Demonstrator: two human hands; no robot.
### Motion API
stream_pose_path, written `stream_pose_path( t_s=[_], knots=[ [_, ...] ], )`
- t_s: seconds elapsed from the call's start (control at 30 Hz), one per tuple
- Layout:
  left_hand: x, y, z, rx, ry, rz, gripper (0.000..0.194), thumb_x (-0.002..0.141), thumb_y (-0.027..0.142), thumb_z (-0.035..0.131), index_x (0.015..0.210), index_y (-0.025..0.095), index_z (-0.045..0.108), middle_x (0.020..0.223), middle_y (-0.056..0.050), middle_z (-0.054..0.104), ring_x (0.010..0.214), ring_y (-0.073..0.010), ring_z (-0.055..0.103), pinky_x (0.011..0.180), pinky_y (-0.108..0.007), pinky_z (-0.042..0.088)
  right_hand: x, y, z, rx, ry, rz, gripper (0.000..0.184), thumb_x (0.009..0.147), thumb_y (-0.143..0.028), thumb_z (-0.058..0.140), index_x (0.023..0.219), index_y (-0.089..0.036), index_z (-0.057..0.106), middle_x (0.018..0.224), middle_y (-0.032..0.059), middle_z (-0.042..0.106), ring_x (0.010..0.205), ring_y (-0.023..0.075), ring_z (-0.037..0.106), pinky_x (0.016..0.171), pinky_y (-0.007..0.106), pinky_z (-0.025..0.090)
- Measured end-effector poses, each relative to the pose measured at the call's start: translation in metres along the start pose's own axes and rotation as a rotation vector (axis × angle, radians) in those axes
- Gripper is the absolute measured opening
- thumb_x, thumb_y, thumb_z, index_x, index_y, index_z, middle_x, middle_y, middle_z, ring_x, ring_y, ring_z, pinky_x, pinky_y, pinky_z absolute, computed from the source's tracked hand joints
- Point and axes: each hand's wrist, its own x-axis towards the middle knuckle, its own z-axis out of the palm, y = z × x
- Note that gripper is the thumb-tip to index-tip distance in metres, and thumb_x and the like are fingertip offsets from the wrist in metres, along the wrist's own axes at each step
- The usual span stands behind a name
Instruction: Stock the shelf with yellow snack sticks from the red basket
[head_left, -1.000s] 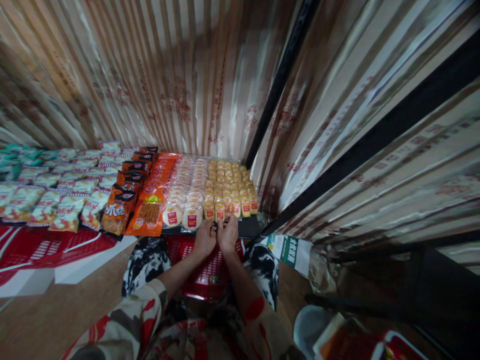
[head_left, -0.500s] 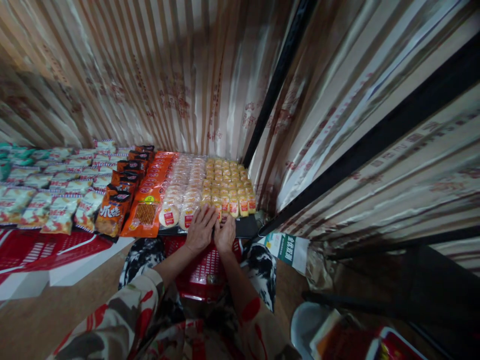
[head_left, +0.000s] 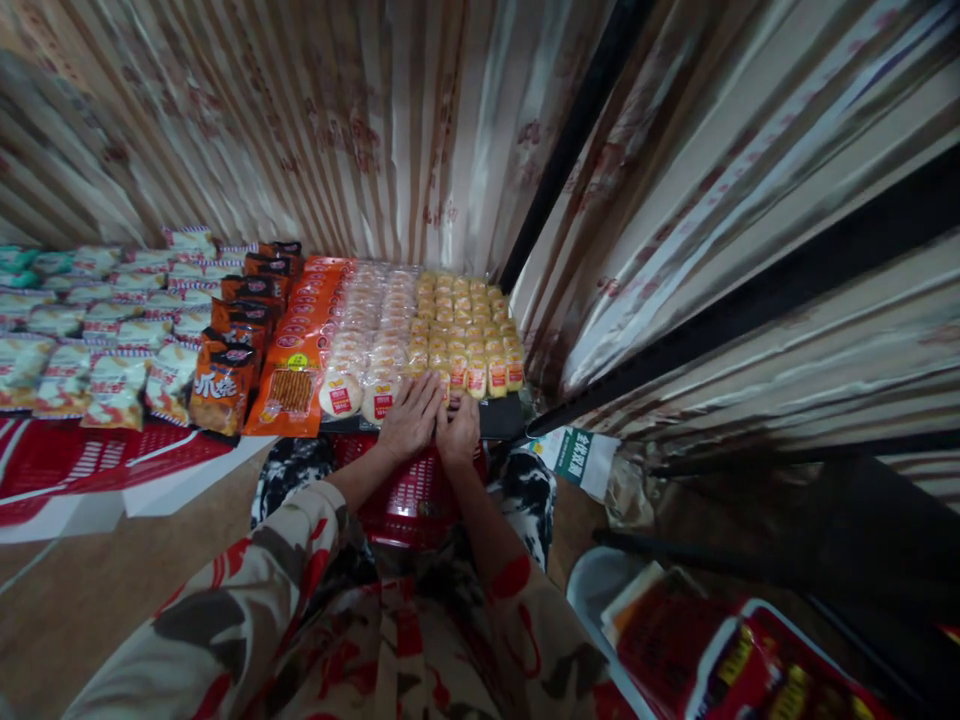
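Observation:
My left hand [head_left: 411, 415] lies on the front of the wrapped snacks, its fingers stretched out, where the round white packets [head_left: 381, 402] meet the small yellow wrapped cakes [head_left: 476, 375]. Close beside it, my right hand [head_left: 457, 430] has its fingers bent and drawn together at the front end of a yellow cake row. Whatever those fingertips hold, if anything, is hidden. Both snack kinds stand in lengthwise rows on a black shelf [head_left: 501, 418]. Red labels show on the front pieces.
Left of the white packets are orange bags [head_left: 291, 390], black-and-orange bags [head_left: 220, 390] and pale snack bags [head_left: 116, 390]. A red basket [head_left: 409, 505] stands between my knees. Striped curtain [head_left: 390, 130] and black posts [head_left: 574, 140] border the shelf. A pale tub [head_left: 592, 590] is lower right.
The view has tilted, so the shelf and snacks appear higher in the picture. My hands remain at the same front rows, with the right fingers slightly more bent.

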Motion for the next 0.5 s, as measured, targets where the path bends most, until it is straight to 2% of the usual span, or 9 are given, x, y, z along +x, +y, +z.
stream_pose_path(
  t_s=[0.17,0.27,0.33,0.37,0.4,0.5],
  knots=[
    [0.0,-0.001,0.004,0.091,0.035,0.019,0.048,0.091,0.02,0.036,0.137,0.007,0.035,0.146,-0.015,0.03,0.139,-0.0242,0.015,0.113,-0.046,0.021,0.002,-0.001,0.0,0.0,0.0,-0.013,0.021,0.084,-0.032,0.044,0.097,-0.017,0.052,0.095,0.008,0.056,0.088,0.0174,0.051,0.077,0.03,0.046],
    [0.0,-0.001,0.003,0.114,0.038,0.026,0.047,0.092,0.022,0.034,0.136,0.006,0.035,0.146,-0.015,0.03,0.139,-0.0254,0.016,0.113,-0.046,0.021,-0.003,-0.003,-0.005,0.024,0.072,-0.059,0.023,0.085,-0.032,0.044,0.099,-0.016,0.052,0.096,0.0088,0.056,0.09,0.0181,0.051,0.081,0.033,0.045],
    [0.0,-0.001,0.002,0.113,0.027,0.029,0.048,0.091,0.024,0.034,0.136,0.005,0.036,0.146,-0.016,0.03,0.139,-0.0261,0.016,0.112,-0.047,0.022,-0.016,-0.001,-0.009,0.045,0.121,-0.095,0.022,0.086,-0.033,0.044,0.097,-0.016,0.052,0.092,0.0088,0.057,0.089,0.0186,0.052,0.083,0.035,0.045],
    [0.0,-0.001,0.001,0.113,0.017,0.03,0.049,0.091,0.024,0.034,0.136,0.005,0.036,0.146,-0.017,0.029,0.139,-0.0263,0.017,0.112,-0.047,0.022,-0.027,0.002,-0.011,0.051,0.107,-0.107,0.021,0.086,-0.033,0.044,0.094,-0.016,0.052,0.089,0.0079,0.057,0.087,0.0184,0.053,0.084,0.035,0.045],
    [0.0,-0.001,0.0,0.114,0.003,0.03,0.05,0.09,0.024,0.034,0.136,0.005,0.035,0.146,-0.016,0.029,0.139,-0.0262,0.017,0.112,-0.047,0.022,-0.038,0.005,-0.012,0.061,0.035,-0.112,0.019,0.086,-0.033,0.043,0.092,-0.017,0.053,0.086,0.0069,0.058,0.084,0.018,0.054,0.081,0.035,0.046],
    [0.001,-0.001,-0.001,0.126,-0.026,0.025,0.052,0.088,0.018,0.034,0.138,0.007,0.033,0.147,-0.015,0.028,0.138,-0.0256,0.017,0.112,-0.046,0.023,-0.075,0.019,-0.009,0.137,-0.194,-0.09,0.022,0.086,-0.031,0.043,0.103,-0.018,0.051,0.097,0.0085,0.062,0.087,0.0174,0.06,0.079,0.032,0.048]
  ],
)
